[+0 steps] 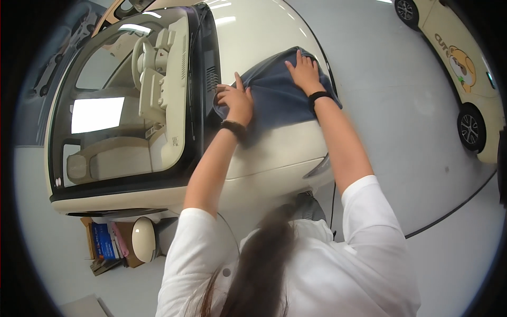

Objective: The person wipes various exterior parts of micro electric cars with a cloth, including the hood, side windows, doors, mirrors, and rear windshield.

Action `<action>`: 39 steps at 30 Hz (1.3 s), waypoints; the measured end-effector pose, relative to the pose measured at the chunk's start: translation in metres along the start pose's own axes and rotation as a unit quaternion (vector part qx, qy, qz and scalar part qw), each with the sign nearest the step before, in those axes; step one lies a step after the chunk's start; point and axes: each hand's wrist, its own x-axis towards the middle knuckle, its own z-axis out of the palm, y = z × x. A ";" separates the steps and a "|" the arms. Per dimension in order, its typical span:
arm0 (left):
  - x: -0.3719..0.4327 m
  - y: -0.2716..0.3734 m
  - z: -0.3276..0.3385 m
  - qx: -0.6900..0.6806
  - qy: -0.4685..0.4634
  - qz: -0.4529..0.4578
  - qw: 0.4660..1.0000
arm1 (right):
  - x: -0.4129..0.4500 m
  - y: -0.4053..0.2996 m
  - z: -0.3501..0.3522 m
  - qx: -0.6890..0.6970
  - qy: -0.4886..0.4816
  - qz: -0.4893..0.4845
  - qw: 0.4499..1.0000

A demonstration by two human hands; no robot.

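A dark blue-grey cloth [277, 91] lies spread with folds over the cream car hood [273, 146]. My left hand [237, 101] is at the cloth's edge nearest the windshield, its fingers spread and the index finger raised. Some cloth bunches up beside its fingertips. My right hand [307, 73] rests flat on the far part of the cloth, near the hood's front edge, with its fingers apart. Each wrist wears a dark band.
Left of the hood are the black wiper cowl [212, 75] and the windshield [119, 99]. A side mirror [143, 239] sticks out near a cardboard box [134, 241] of goods on the floor. Another cream car [455, 51] with a bear decal stands at the right. A cable [451, 218] crosses the floor.
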 end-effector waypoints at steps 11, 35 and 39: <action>-0.106 -0.014 0.018 -0.196 0.101 0.106 0.970 | -0.163 0.005 -0.036 -0.014 0.001 0.058 0.998; -0.216 -0.049 -0.023 -0.384 0.204 0.141 0.889 | -0.368 0.082 -0.089 0.260 0.037 0.063 0.963; -0.222 -0.045 -0.027 -0.399 0.176 0.094 0.895 | -0.351 0.092 -0.120 0.245 -0.041 -0.051 0.967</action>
